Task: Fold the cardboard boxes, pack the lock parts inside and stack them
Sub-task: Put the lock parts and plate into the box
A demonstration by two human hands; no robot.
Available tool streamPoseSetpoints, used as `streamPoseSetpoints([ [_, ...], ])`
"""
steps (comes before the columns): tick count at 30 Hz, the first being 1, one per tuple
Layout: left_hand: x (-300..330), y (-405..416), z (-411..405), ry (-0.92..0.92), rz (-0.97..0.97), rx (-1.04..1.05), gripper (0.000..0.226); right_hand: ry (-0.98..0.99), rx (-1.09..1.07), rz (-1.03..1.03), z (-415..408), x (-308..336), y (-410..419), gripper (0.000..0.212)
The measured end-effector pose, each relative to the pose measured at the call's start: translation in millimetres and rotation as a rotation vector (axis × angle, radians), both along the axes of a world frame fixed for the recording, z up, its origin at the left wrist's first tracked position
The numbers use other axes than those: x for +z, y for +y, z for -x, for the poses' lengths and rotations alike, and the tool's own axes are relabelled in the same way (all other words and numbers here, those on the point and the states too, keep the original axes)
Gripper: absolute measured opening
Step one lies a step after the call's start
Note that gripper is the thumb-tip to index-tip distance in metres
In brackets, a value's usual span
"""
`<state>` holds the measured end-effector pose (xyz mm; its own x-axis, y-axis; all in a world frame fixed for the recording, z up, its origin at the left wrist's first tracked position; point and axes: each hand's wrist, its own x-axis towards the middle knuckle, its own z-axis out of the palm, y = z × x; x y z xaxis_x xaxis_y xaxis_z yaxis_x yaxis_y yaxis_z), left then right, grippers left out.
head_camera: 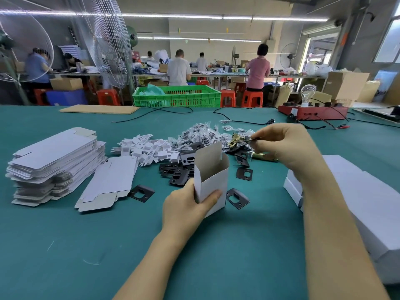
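Left hand (pixel 190 204) grips open box (pixel 211 176); right hand (pixel 281 144) pinches what looks like a brass latch (pixel 234 140). Black plates (pixel 179 172), bagged screws (pixel 201 135) crowd behind; flat blanks (pixel 54 163) left.

So on the bench (pixel 65 245), the stack of flat box blanks (pixel 56 163) sits far left, with a smaller pile of blanks (pixel 108 185) just to its right. Behind those, toward the middle, is a heap of small folded inserts (pixel 147 148), and right of that a heap of bagged screws (pixel 199 135). The strike plates (pixel 177 172) lie in front of both heaps (a couple strayed nearer, either side of the open box (pixel 213 180)). That box is dead centre in the left hand (pixel 186 206); the right hand (pixel 281 144) is up behind and right of it, over the parts, pinching a latch piece (pixel 236 140). Finished boxes (pixel 357 202) are stacked at the right edge. A crate (pixel 177 96) stands beyond the far edge.
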<state>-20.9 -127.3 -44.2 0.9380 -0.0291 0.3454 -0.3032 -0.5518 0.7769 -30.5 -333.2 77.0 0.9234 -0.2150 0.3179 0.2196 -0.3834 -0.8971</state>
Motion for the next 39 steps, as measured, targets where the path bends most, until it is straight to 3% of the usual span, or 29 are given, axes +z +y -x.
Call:
streamPoseSetpoints([
  [2,0,0,0,0.015,-0.006,0.000,0.056,-0.036,0.010,0.178,9,14,1,0.011],
  [6,1,0,0,0.014,-0.075,-0.007,0.060,-0.102,0.148,0.243,30,36,5,0.015],
  [11,0,-1,0,-0.034,-0.068,-0.025,0.058,0.019,0.334,0.358,38,47,11,0.011],
  [16,-1,0,-2,-0.013,-0.052,-0.027,0.048,0.047,0.322,0.523,29,44,24,0.018],
  [25,1,2,-2,-0.013,-0.060,-0.004,0.060,0.025,0.261,0.742,8,27,59,0.018],
  [34,0,1,-2,-0.022,-0.077,-0.006,0.065,0.057,0.209,0.870,4,21,61,0.024],
  [39,-1,2,-3,-0.008,-0.024,-0.017,0.057,0.019,0.190,0.800,6,25,58,0.023],
])
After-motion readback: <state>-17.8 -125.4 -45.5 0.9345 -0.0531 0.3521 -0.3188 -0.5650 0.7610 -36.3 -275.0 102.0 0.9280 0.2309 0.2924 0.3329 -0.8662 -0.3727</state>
